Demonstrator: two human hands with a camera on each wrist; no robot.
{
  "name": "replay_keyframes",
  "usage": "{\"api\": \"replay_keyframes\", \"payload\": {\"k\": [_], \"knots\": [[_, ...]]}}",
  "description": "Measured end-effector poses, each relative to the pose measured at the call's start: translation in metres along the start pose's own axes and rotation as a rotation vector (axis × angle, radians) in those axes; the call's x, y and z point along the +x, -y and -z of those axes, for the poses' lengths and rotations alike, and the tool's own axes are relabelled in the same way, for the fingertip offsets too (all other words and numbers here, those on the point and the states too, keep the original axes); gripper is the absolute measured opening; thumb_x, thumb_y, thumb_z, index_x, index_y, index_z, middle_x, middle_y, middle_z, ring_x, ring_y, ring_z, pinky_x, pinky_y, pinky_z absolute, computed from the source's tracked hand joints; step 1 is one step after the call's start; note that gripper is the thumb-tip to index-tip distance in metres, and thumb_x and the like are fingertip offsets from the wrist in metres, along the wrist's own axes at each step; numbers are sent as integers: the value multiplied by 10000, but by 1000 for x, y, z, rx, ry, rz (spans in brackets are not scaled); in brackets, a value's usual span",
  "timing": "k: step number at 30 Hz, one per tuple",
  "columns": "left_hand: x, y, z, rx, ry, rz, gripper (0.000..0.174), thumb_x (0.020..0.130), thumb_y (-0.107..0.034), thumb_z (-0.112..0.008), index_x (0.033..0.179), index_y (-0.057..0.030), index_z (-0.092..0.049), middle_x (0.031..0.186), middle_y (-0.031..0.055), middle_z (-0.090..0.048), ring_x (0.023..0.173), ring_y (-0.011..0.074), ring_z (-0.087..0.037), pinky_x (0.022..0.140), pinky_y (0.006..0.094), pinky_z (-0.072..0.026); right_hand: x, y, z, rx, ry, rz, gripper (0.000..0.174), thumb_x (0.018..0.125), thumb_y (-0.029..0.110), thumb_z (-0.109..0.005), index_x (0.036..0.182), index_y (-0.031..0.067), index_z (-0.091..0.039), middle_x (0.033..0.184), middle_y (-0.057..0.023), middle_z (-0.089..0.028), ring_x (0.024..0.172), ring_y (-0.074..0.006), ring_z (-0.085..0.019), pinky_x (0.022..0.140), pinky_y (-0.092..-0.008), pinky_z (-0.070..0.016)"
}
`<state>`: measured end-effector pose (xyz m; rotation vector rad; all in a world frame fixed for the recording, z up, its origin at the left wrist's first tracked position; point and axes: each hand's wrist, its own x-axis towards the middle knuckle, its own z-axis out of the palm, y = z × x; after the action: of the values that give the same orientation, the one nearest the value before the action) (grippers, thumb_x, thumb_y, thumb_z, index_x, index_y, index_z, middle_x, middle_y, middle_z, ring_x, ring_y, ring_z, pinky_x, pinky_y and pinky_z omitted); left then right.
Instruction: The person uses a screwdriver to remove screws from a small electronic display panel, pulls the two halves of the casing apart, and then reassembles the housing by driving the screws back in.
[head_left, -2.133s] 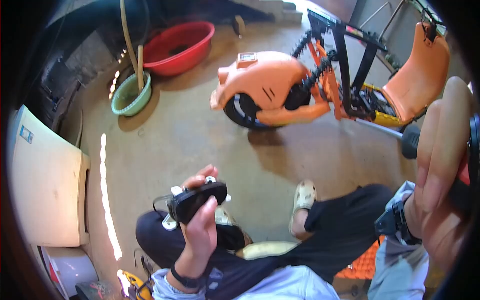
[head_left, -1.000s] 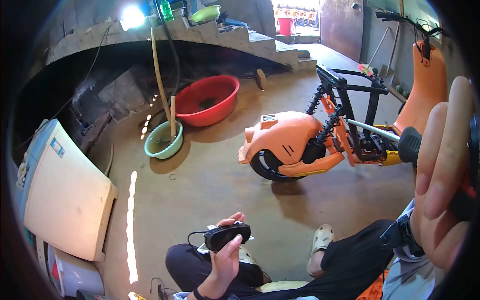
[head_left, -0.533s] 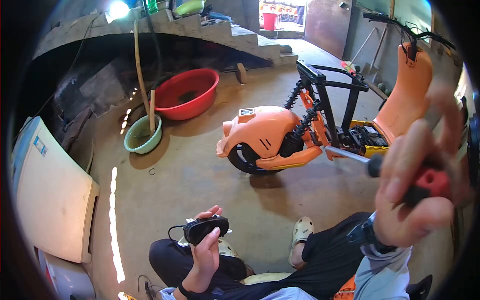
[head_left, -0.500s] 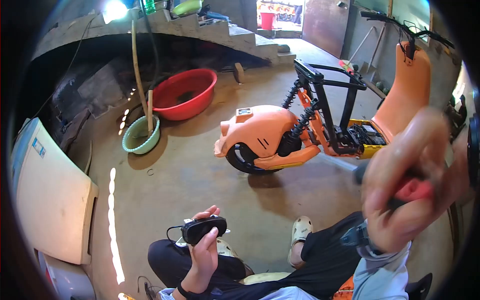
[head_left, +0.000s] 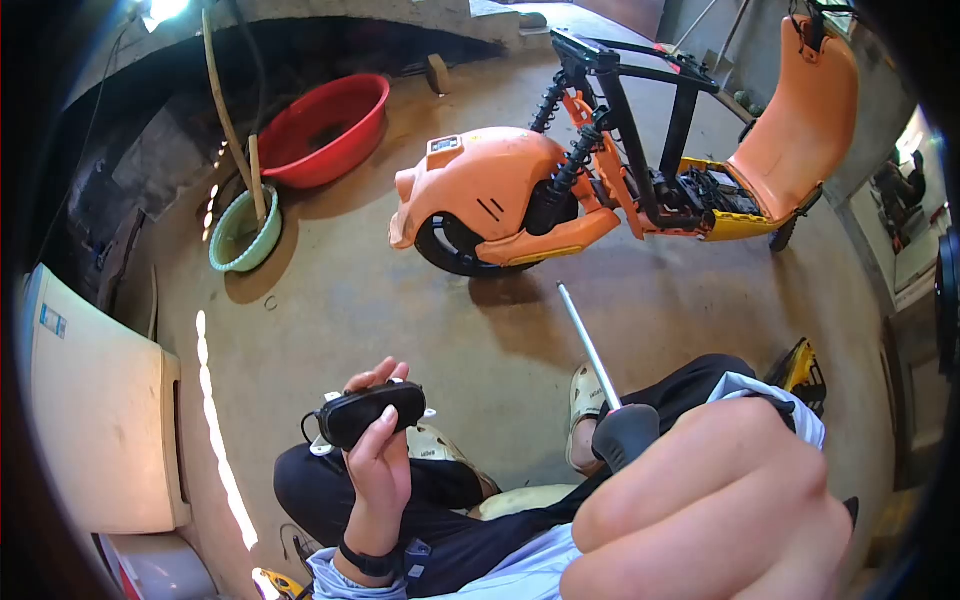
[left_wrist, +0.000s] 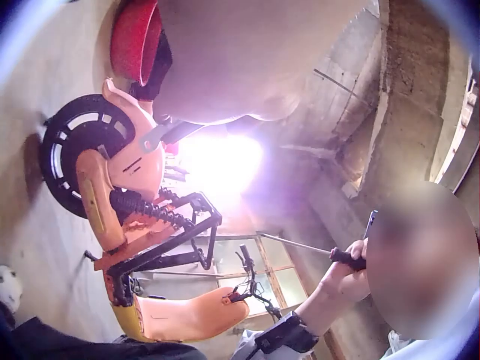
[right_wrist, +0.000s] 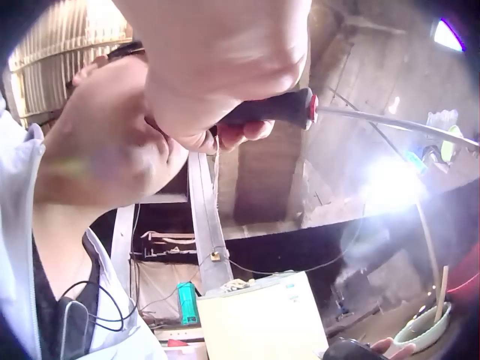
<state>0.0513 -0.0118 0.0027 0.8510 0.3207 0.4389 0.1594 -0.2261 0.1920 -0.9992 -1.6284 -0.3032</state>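
Observation:
In the head view my left hand [head_left: 382, 470] pinches a black oval housing [head_left: 365, 412] with white tabs and a short cable, thumb across its front and fingers behind. My right hand [head_left: 700, 500] grips a screwdriver [head_left: 592, 350] by its dark handle, the long shaft slanting up and left towards the floor beyond. Red shows at the handle's collar in the right wrist view, where the shaft [right_wrist: 390, 125] runs out to the right. The left wrist view has the right hand [left_wrist: 346, 276] raised near the blurred head. The screwdriver tip is apart from the housing.
A partly stripped orange scooter [head_left: 500, 170] stands ahead, its black frame and springs exposed. Back left are a red basin [head_left: 325, 150] and a pale green basin [head_left: 245, 240] holding sticks. A white cabinet [head_left: 95, 400] stands left; a clog-clad foot [head_left: 583, 410] is in front.
The right hand has come down and inward from the right edge, and the screwdriver shaft has swung to point more upward. The head view tilts lower. The left hand still holds the housing.

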Motion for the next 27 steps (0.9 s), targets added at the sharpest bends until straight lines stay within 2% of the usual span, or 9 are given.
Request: {"api": "replay_keyframes", "payload": {"k": [4,8,12,14,15,17,19,25,27], "knots": [[7,5,11,-2,41,-3,520,814,1,-585,1318,-69,-480,1396,211,-497,1366,382,-425,1148,470,-328,7,-7,3,44,264,-194,137,853,-14,-508,719,-33,-530,761,-140,-582,493,-198,-529,416,-306,-401],[5,3,0,-16,35,21,518,821,5,-575,1324,-65,-474,1397,209,-492,1368,377,-426,1133,465,-360,12,-9,-60,-315,-356,189,236,699,-28,-689,907,77,-653,716,-17,-535,464,-95,-408,368,-224,-289],[2,-3,-4,-42,-2,26,514,822,18,-561,1323,-48,-470,1392,209,-499,1378,385,-415,1151,471,-332,21,-14,-35,-527,-322,366,146,734,89,-712,863,51,-657,653,-10,-494,438,-94,-376,366,-229,-258],[3,-3,-3,-35,-1,31,512,819,33,-556,1319,-37,-469,1384,211,-508,1390,395,-399,1170,485,-298,63,17,7,-177,400,-375,294,617,258,-807,750,49,-650,538,20,-397,387,-104,-343,378,-230,-229],[3,-4,-5,-55,-8,46,512,821,32,-561,1320,-38,-471,1388,215,-505,1394,393,-397,1169,479,-303,20,14,-27,-538,-135,-64,339,555,299,-792,745,58,-649,540,27,-394,392,-110,-342,392,-231,-244],[3,-6,-5,-63,7,49,511,825,31,-563,1323,-41,-473,1394,215,-501,1398,387,-395,1164,473,-313,39,13,-33,-692,-300,-71,358,500,306,-767,750,76,-654,562,32,-405,412,-111,-355,404,-234,-253],[3,-7,-4,-46,30,67,509,831,30,-554,1327,-51,-475,1399,215,-499,1396,382,-401,1160,471,-322,8,21,-32,-578,-210,-222,294,541,251,-765,762,88,-660,596,22,-454,442,-111,-381,403,-234,-238],[4,-2,-6,-80,10,61,514,826,28,-539,1326,-70,-471,1406,214,-490,1404,394,-384,1168,480,-306,10,-7,-49,-363,-330,95,80,711,128,-670,720,64,-623,708,-4,-550,475,-97,-389,389,-234,-258],[5,4,-4,-65,-6,40,533,829,20,-535,1349,-62,-455,1423,211,-476,1408,397,-376,1167,480,-310,0,-19,-43,-460,-131,253,117,727,159,-682,718,66,-612,783,-22,-570,549,-116,-479,406,-230,-310]]}}
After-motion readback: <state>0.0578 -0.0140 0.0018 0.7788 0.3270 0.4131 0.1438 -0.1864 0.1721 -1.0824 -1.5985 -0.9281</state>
